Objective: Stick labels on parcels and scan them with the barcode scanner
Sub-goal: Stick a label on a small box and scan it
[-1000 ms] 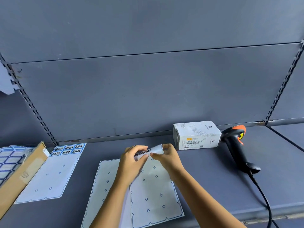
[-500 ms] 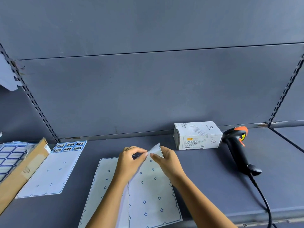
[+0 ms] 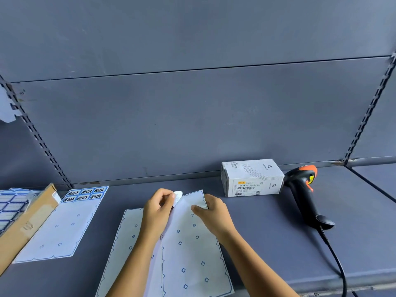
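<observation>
White little label is pinched in the left hand's thumb-and-finger grip, right at the top of the backing sheet. The right hand pinches that sheet's lifted corner. The parcel sits further right on the shelf, scanner just beside it.

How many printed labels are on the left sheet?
6 printed labels, at the far end of the left sheet: two rows of three. None looks hidden.
</observation>
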Demonstrator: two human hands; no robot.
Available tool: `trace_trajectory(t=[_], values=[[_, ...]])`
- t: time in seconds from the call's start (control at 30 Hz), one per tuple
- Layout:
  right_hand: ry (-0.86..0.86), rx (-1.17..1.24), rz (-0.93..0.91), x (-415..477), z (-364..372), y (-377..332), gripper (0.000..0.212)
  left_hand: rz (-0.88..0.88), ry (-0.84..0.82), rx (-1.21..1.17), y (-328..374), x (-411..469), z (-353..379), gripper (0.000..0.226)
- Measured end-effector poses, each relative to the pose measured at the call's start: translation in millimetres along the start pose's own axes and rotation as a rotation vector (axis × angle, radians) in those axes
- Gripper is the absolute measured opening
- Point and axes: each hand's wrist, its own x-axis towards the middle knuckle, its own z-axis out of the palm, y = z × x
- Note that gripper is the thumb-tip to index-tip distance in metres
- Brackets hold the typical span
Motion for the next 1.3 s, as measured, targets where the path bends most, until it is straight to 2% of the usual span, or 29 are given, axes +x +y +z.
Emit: trace_trajectory(t=[0.2,0.27,0.33,0.4,0.47,0.5,0.57,0.7,0.83,0.97,1.1,1.3], values=[[0.010,-0.035,-0.001,-0.2,-1.1,-1.9,0.015,-0.021,0.134,-0.078,4.0,-1.3,0.1,0.014],[0.037,-0.040,-0.002,-0.4,0.4,-1.9,0.018,-0.029,0.153,-0.138,5.9,-1.7,0.5,0.013],[0.098,0.029,-0.035,-2.3,4.1,-0.4,0.029,-0.004,0.157,-0.098,7.2,-4.0,2.3,0.013],[0.178,0.093,-0.107,-6.1,6.2,0.8,0.034,0.157,0.199,0.128,5.0,-6.4,5.0,0.017],[0.234,0.162,-0.147,-9.0,4.7,0.1,0.011,0.470,0.256,0.448,2.6,-7.6,9.9,0.026],[0.243,0.196,-0.138,-9.7,2.7,-0.5,0.009,0.626,0.273,0.564,1.4,-7.2,13.7,0.029],[0.222,0.251,-0.096,-9.4,-1.2,0.6,0.024,0.829,0.295,0.693,3.3,-6.6,19.0,0.035],[0.207,0.296,-0.027,-10.7,-5.4,-1.7,0.029,1.044,0.300,0.790,7.3,-9.4,21.6,0.032],[0.236,0.259,-0.003,-11.6,-5.5,-4.0,0.022,1.094,0.292,0.812,10.7,-11.5,23.1,0.037],[0.185,0.307,0.081,-12.3,-16.2,-8.1,0.019,1.124,0.235,0.796,9.1,-11.9,22.9,0.028],[0.115,0.281,0.131,-19.3,-24.4,-7.4,0.028,1.168,0.231,0.811,14.4,-14.3,26.5,0.031],[0.079,0.536,0.275,-22.0,-40.7,-6.0,0.027,1.264,0.204,0.863,26.3,-9.6,37.1,0.028]])
